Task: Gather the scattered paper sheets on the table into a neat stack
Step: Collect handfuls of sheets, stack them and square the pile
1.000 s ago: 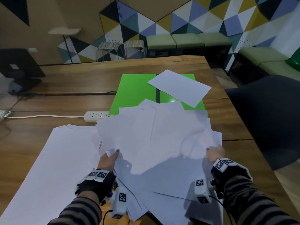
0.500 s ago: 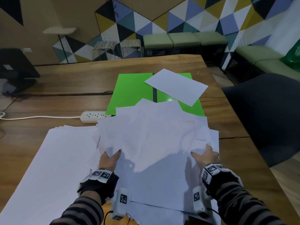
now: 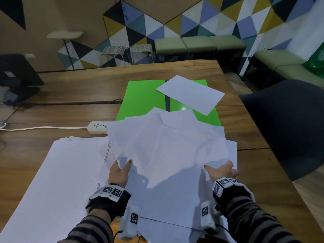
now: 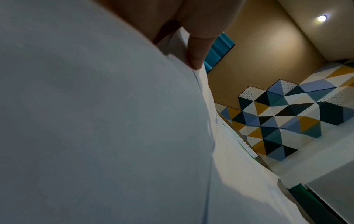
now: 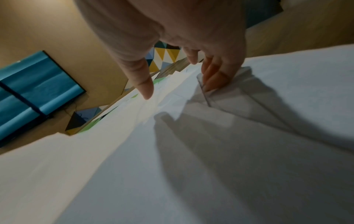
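A loose pile of white paper sheets (image 3: 168, 148) lies fanned out in the middle of the wooden table (image 3: 84, 88), its near edge lifted. My left hand (image 3: 122, 168) pinches that edge at the left, thumb on top and fingers beneath; a fingertip (image 4: 196, 59) presses the paper (image 4: 95, 121). At the pile's right side is my right hand (image 3: 220, 170). Its thumb is stretched out free, and its fingers (image 5: 214, 78) are slipped under a sheet's edge (image 5: 239, 94). One single sheet (image 3: 190, 93) lies apart on a green folder (image 3: 145, 97).
A broad spread of white sheets (image 3: 57, 181) covers the table at the left. A white power strip (image 3: 97, 127) with its cord lies behind it. A dark chair (image 3: 289, 123) stands at the right edge; a black stand (image 3: 19, 76) sits far left.
My right hand has shifted a little to the left along the pile's near edge and spread its thumb. The left hand has kept its pinch in nearly the same place.
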`<action>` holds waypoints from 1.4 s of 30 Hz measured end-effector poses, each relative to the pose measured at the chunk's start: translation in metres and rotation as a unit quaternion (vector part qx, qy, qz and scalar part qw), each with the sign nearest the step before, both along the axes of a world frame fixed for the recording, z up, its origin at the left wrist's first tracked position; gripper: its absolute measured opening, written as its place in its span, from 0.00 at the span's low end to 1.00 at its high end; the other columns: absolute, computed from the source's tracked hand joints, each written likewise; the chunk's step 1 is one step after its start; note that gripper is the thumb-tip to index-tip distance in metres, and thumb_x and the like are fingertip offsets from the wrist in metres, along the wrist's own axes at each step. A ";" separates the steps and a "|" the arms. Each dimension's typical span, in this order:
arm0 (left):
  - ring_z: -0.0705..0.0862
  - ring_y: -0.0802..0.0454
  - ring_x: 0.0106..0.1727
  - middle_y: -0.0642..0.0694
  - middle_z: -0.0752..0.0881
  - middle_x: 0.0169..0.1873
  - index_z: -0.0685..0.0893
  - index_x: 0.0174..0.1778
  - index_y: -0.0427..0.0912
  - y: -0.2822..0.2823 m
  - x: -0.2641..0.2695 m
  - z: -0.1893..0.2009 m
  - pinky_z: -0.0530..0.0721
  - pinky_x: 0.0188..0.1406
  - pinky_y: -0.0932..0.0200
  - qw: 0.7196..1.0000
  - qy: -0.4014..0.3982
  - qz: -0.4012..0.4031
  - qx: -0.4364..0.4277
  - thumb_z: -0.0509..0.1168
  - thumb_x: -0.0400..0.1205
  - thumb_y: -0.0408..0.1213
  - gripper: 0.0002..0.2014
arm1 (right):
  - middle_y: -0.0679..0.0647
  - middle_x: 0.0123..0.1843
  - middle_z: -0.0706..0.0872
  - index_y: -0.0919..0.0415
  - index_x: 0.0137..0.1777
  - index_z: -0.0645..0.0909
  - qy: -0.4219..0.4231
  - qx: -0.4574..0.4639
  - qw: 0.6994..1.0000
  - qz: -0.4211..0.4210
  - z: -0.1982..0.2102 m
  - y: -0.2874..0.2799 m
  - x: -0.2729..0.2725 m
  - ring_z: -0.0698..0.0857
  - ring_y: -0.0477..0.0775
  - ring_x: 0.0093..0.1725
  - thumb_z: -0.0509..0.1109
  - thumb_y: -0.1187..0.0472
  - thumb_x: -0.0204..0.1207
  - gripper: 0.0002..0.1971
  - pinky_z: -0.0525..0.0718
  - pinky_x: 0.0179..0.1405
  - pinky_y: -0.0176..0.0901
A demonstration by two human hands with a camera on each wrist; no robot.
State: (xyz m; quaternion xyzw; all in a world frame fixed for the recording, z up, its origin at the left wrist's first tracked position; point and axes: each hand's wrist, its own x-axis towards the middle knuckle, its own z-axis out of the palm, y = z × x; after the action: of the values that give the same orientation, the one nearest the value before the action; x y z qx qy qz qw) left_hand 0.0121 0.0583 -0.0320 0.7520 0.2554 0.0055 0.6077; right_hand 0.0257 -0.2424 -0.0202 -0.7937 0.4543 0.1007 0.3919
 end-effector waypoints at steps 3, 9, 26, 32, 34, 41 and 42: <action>0.83 0.37 0.57 0.35 0.85 0.54 0.80 0.63 0.32 -0.001 -0.001 0.000 0.81 0.61 0.42 1.000 0.004 0.011 -0.023 0.64 0.82 0.35 0.15 | 0.68 0.76 0.58 0.60 0.80 0.53 -0.022 0.043 0.998 -0.033 0.006 -0.004 0.001 0.69 0.74 0.71 0.76 0.57 0.69 0.44 0.71 0.65 0.60; 0.84 0.34 0.57 0.34 0.86 0.54 0.80 0.64 0.37 0.002 -0.004 -0.011 0.81 0.61 0.33 0.997 0.013 0.028 -0.071 0.65 0.82 0.37 0.16 | 0.65 0.72 0.73 0.62 0.72 0.64 -0.070 0.070 0.994 -0.040 0.001 -0.004 0.003 0.77 0.68 0.65 0.76 0.62 0.69 0.34 0.78 0.64 0.54; 0.84 0.38 0.57 0.38 0.86 0.53 0.78 0.66 0.40 0.000 -0.013 -0.018 0.82 0.61 0.41 0.997 0.033 -0.009 0.064 0.69 0.77 0.31 0.20 | 0.59 0.82 0.50 0.61 0.82 0.45 -0.086 -0.112 0.978 0.155 -0.003 0.041 -0.014 0.59 0.67 0.75 0.71 0.57 0.74 0.45 0.65 0.72 0.57; 0.83 0.40 0.53 0.43 0.84 0.48 0.79 0.64 0.40 -0.002 -0.015 -0.012 0.82 0.58 0.44 0.997 0.030 -0.013 0.073 0.68 0.77 0.29 0.19 | 0.58 0.80 0.53 0.62 0.79 0.58 -0.111 -0.121 0.978 0.133 -0.004 0.043 -0.017 0.60 0.66 0.73 0.72 0.59 0.73 0.37 0.67 0.69 0.55; 0.83 0.40 0.54 0.42 0.84 0.49 0.78 0.65 0.39 -0.001 -0.014 -0.012 0.81 0.60 0.43 0.997 0.028 -0.015 0.075 0.67 0.78 0.30 0.19 | 0.60 0.77 0.60 0.63 0.75 0.64 -0.110 -0.098 0.980 0.135 -0.007 0.039 -0.016 0.63 0.66 0.72 0.72 0.60 0.72 0.33 0.71 0.66 0.54; 0.83 0.35 0.59 0.36 0.86 0.56 0.78 0.65 0.38 0.004 -0.014 -0.017 0.80 0.62 0.35 0.997 0.042 -0.022 0.053 0.67 0.77 0.32 0.19 | 0.67 0.61 0.81 0.68 0.68 0.64 -0.075 -0.001 0.983 0.169 -0.002 0.023 0.001 0.80 0.69 0.60 0.74 0.62 0.70 0.30 0.76 0.49 0.48; 0.83 0.35 0.58 0.36 0.86 0.56 0.78 0.65 0.39 0.005 -0.013 -0.017 0.80 0.61 0.34 0.997 0.045 -0.028 0.047 0.67 0.77 0.34 0.20 | 0.66 0.62 0.81 0.67 0.67 0.66 -0.070 -0.001 0.980 0.186 0.001 0.021 0.005 0.80 0.68 0.61 0.74 0.62 0.70 0.29 0.75 0.50 0.47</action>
State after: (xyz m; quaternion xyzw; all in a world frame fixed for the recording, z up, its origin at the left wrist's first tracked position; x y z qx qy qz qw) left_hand -0.0005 0.0637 -0.0494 0.7861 0.2608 -0.0333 0.5594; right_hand 0.0311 -0.2209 -0.0196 -0.8698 0.2702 0.1155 0.3963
